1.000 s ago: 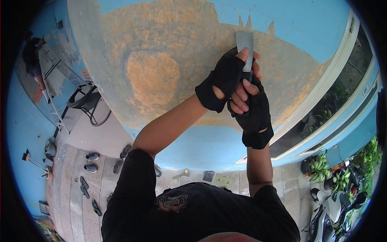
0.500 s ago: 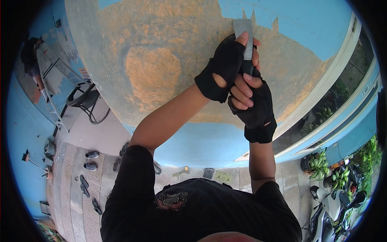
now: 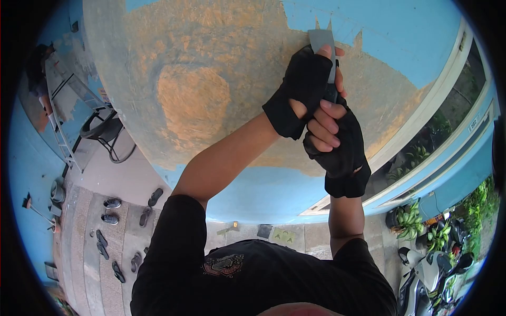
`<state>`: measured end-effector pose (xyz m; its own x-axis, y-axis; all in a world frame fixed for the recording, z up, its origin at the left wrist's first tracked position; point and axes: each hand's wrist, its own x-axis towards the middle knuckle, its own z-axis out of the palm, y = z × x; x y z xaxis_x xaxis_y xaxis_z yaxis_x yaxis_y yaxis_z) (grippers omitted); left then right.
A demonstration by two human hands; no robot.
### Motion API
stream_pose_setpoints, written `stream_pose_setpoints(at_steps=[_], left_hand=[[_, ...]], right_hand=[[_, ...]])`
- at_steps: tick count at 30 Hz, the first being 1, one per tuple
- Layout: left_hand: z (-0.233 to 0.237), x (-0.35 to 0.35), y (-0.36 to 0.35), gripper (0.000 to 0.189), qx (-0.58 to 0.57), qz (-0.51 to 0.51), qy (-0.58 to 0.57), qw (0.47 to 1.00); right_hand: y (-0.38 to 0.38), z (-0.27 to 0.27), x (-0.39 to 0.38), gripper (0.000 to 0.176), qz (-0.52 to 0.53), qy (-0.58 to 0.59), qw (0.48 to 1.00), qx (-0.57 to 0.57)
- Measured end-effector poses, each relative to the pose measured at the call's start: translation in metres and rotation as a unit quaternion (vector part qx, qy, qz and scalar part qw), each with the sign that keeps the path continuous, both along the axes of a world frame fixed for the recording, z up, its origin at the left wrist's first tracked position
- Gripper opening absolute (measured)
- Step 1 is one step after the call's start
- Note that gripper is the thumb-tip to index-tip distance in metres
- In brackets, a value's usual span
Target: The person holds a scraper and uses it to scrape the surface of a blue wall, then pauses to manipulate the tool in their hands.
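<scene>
The wall fills the top. The left forearm slants toward two o'clock; the right forearm points toward twelve. At one o'clock, the left hand pinches the scraper by its blade; below, the right hand curls tight fingers round its handle. A sticker near three o'clock is illegible.

Soft daylight, fisheye curvature, black corners
</scene>
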<state>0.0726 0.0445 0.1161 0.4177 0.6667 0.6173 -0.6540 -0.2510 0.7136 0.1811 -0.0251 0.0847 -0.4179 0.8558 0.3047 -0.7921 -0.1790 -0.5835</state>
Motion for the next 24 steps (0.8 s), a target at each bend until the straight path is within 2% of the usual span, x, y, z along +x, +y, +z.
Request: stream_pose_setpoints(at_steps=[5, 7, 10, 13, 16, 24], left_hand=[[0.002, 0.005, 0.0, 0.042, 0.007, 0.017, -0.03, 0.999], [0.0, 0.006, -0.002, 0.042, 0.01, 0.027, -0.03, 0.999], [0.005, 0.005, 0.004, 0.045, -0.004, 0.021, -0.025, 0.999], [0.007, 0.005, 0.004, 0.045, 0.005, 0.011, -0.042, 0.999], [0.004, 0.007, 0.002, 0.041, -0.003, 0.04, -0.037, 0.999], [0.001, 0.006, 0.006, 0.04, 0.017, 0.023, -0.043, 0.999]], right_hand=[[-0.004, 0.008, 0.003, 0.017, 0.025, 0.004, 0.999, -0.022], [-0.004, 0.008, 0.002, 0.023, -0.029, -0.029, 0.999, -0.033], [-0.006, 0.017, 0.002, 0.016, -0.029, -0.061, 0.998, 0.014], [-0.005, 0.019, 0.0, 0.016, -0.039, -0.071, 0.996, 0.027], [-0.003, 0.014, 0.004, 0.016, -0.023, -0.076, 0.997, 0.014], [-0.008, 0.019, -0.002, 0.017, -0.039, -0.077, 0.996, 0.019]])
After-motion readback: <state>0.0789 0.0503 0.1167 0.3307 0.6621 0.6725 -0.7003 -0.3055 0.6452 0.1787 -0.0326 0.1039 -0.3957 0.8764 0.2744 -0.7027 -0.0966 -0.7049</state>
